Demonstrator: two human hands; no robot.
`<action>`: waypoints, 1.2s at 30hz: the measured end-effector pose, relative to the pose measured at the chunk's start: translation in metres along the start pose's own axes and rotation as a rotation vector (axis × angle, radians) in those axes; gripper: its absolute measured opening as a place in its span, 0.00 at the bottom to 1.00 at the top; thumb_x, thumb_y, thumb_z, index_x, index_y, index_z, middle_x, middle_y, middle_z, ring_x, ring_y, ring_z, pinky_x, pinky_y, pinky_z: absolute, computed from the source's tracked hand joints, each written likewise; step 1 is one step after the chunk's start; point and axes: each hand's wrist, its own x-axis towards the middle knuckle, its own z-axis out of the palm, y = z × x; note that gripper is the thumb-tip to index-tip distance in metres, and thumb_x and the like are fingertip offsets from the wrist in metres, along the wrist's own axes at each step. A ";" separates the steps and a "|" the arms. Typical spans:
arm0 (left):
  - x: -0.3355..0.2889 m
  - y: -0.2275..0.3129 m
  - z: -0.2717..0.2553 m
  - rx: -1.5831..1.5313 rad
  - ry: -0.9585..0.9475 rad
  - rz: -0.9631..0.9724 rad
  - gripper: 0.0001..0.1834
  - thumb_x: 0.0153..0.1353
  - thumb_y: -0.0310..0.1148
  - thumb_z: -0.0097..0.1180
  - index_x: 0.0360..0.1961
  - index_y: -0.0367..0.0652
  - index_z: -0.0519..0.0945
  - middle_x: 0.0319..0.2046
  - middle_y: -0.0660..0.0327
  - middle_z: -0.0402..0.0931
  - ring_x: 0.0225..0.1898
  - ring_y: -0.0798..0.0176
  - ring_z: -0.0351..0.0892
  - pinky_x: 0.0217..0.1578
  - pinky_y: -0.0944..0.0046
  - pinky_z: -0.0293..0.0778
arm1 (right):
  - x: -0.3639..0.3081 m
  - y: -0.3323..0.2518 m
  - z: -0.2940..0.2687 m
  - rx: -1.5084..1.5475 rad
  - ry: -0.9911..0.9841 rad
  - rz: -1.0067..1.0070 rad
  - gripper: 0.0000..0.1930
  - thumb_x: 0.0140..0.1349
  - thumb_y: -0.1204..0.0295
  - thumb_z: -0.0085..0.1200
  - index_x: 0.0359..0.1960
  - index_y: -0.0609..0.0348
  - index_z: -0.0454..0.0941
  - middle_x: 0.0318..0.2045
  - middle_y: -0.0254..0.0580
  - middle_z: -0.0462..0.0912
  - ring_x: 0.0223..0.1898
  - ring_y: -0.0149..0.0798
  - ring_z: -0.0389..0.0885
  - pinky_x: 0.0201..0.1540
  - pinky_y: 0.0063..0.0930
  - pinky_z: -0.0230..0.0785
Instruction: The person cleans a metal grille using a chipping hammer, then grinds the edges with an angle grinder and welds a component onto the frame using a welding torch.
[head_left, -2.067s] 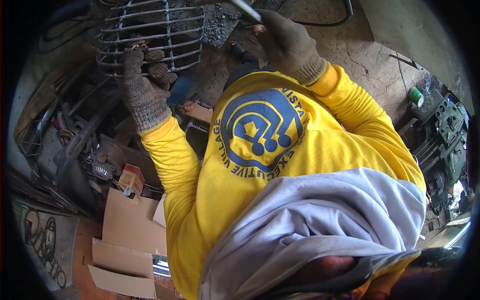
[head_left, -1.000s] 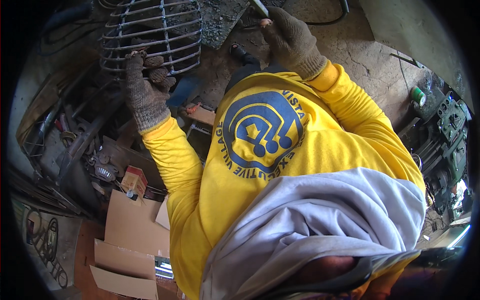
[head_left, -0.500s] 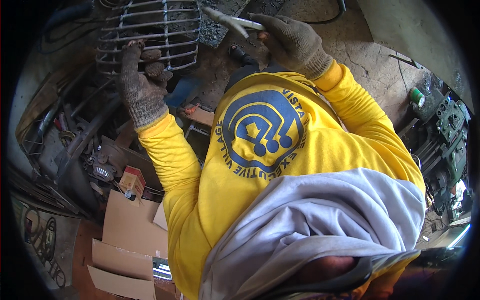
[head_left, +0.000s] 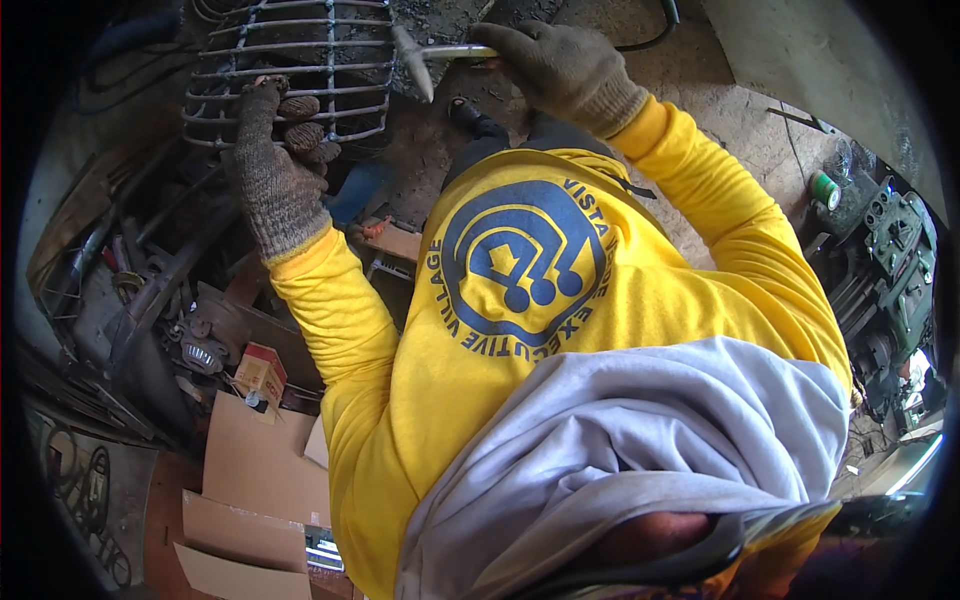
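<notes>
A welded cage-like grate of grey metal bars (head_left: 331, 62) takes up the upper left. My left hand (head_left: 275, 165), in a brown knitted glove, is closed around a bar at its near side, with the fingers curled through the gaps. In my right hand (head_left: 565, 72), gloved alike, the fist is wrapped round the handle of a chipping hammer (head_left: 414, 62). Its pointed head lies right beside the grate's right edge, one tip toward me; whether it touches the bars I cannot tell.
Opened cardboard boxes (head_left: 262, 455) lie at lower left, near a small carton (head_left: 261, 372). Metal parts and scrap crowd the left side. A dark green machine (head_left: 900, 270) stands at the right, with a green can (head_left: 825, 190) near it. A pale sheet (head_left: 830, 90) rises at upper right.
My right hand has moved left with the hammer, bringing its head up to the grate's edge, and the hammer has turned. The left hand keeps its grip, shifting slightly left with the grate.
</notes>
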 end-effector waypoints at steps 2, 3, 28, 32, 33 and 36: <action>0.002 0.000 0.000 0.018 0.009 0.006 0.14 0.57 0.40 0.62 0.41 0.46 0.79 0.24 0.60 0.80 0.15 0.68 0.72 0.12 0.65 0.73 | 0.002 0.003 0.004 -0.005 0.084 -0.032 0.25 0.56 0.61 0.62 0.58 0.44 0.75 0.26 0.37 0.80 0.23 0.38 0.81 0.23 0.28 0.73; 0.001 -0.001 0.000 0.027 0.017 0.007 0.14 0.58 0.40 0.62 0.41 0.46 0.79 0.25 0.60 0.79 0.15 0.68 0.72 0.12 0.65 0.73 | 0.002 0.001 -0.002 0.024 0.082 -0.061 0.25 0.57 0.61 0.61 0.58 0.43 0.74 0.26 0.37 0.80 0.23 0.38 0.81 0.22 0.29 0.73; -0.001 -0.001 -0.002 -0.006 0.058 -0.064 0.13 0.59 0.40 0.62 0.42 0.49 0.79 0.24 0.64 0.76 0.14 0.73 0.64 0.13 0.71 0.59 | 0.036 -0.019 -0.084 0.810 -0.175 0.809 0.17 0.67 0.60 0.51 0.54 0.53 0.74 0.35 0.55 0.82 0.36 0.51 0.84 0.41 0.40 0.74; 0.000 0.001 0.002 0.021 0.073 -0.069 0.13 0.60 0.40 0.62 0.43 0.49 0.79 0.24 0.63 0.76 0.14 0.73 0.63 0.13 0.71 0.59 | 0.008 -0.023 -0.020 0.611 0.049 0.585 0.17 0.67 0.56 0.50 0.49 0.52 0.75 0.29 0.49 0.81 0.33 0.53 0.83 0.37 0.43 0.75; 0.000 0.001 0.001 0.021 0.081 -0.073 0.13 0.60 0.40 0.61 0.43 0.49 0.79 0.24 0.63 0.76 0.14 0.72 0.63 0.13 0.70 0.59 | 0.009 -0.026 -0.016 0.637 0.012 0.624 0.18 0.68 0.55 0.49 0.50 0.52 0.74 0.29 0.49 0.81 0.34 0.53 0.83 0.38 0.44 0.75; 0.002 0.001 -0.003 0.017 0.034 -0.061 0.13 0.58 0.40 0.62 0.40 0.45 0.80 0.23 0.60 0.79 0.14 0.68 0.69 0.13 0.66 0.71 | 0.013 -0.024 -0.017 0.501 -0.091 0.651 0.19 0.68 0.53 0.48 0.50 0.53 0.75 0.29 0.49 0.82 0.35 0.54 0.83 0.40 0.45 0.74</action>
